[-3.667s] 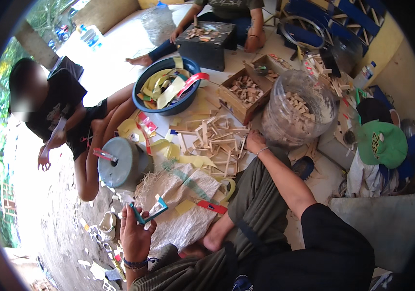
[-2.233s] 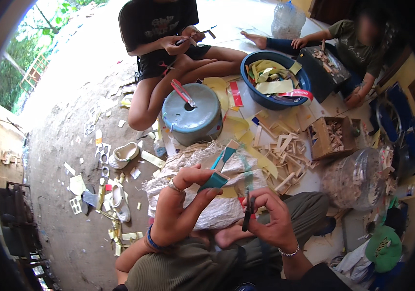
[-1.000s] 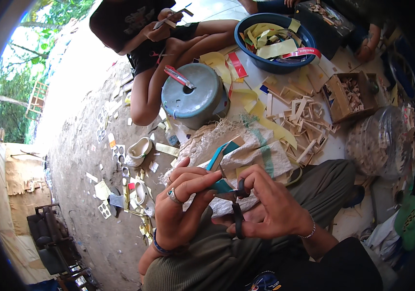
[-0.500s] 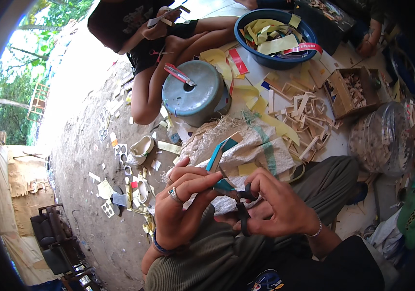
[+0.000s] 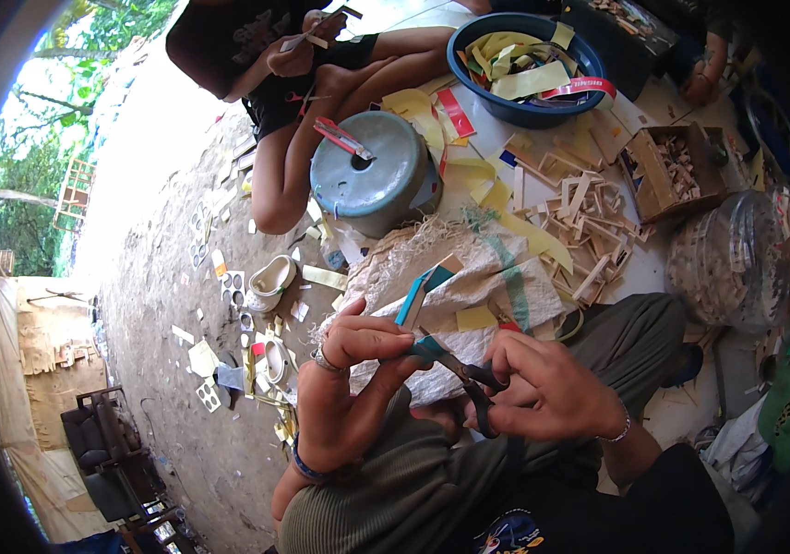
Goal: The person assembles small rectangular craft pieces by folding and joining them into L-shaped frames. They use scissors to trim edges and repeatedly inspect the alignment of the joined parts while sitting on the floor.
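Note:
Between the thumb and fingers of my left hand (image 5: 358, 369) is a small wooden strip frame faced with teal sheet (image 5: 411, 303). My left hand is closed on it, and a ring and bracelet show on that hand. My right hand (image 5: 556, 388) has its fingers in the loops of black-handled scissors (image 5: 474, 374). The scissor blades point left to the teal flap at my left fingertips; fingers and flap partly cover their tips. Under both hands lie my lap in ribbed olive trousers (image 5: 386, 503) and a whitish woven sack (image 5: 372, 277).
A grey upturned tub (image 5: 395, 175) bears a red cutter knife (image 5: 343, 138). Beyond it, a seated person handles strips. To the right are a blue basin (image 5: 506, 113) of yellow scraps, piled wooden frames (image 5: 589, 217), a box (image 5: 640, 180) of wood bits and a clear container (image 5: 723, 263).
My right hand and the scissors have shifted a little right, drawing the blades partly back from my left fingers. My left hand keeps its grip on the teal-faced piece.

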The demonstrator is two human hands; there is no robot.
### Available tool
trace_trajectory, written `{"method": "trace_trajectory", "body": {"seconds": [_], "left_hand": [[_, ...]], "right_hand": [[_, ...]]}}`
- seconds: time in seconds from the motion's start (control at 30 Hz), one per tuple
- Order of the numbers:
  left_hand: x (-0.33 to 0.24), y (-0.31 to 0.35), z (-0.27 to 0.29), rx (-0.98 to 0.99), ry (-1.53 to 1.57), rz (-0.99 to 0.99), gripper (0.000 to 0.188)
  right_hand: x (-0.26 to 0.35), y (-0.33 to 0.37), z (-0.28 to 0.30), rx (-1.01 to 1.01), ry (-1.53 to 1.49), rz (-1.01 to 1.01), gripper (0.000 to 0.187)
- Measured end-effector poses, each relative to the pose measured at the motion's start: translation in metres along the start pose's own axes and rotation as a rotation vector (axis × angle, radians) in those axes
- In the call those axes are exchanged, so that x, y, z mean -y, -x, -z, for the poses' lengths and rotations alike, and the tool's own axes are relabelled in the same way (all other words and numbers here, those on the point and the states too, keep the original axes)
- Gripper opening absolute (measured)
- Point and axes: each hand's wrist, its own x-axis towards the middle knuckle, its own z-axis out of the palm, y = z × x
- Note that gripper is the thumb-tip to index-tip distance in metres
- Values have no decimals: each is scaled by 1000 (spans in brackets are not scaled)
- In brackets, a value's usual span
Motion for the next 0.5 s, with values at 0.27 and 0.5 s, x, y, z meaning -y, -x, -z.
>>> {"method": "trace_trajectory", "body": {"seconds": [0.27,0.5], "left_hand": [[0,-1,1,90,-25,-32,30],[0,-1,0,83,-18,-23,29]], "right_hand": [[-1,-1,-1,-33,46,62,47],[-3,1,-2,-41,8,50,45]]}}
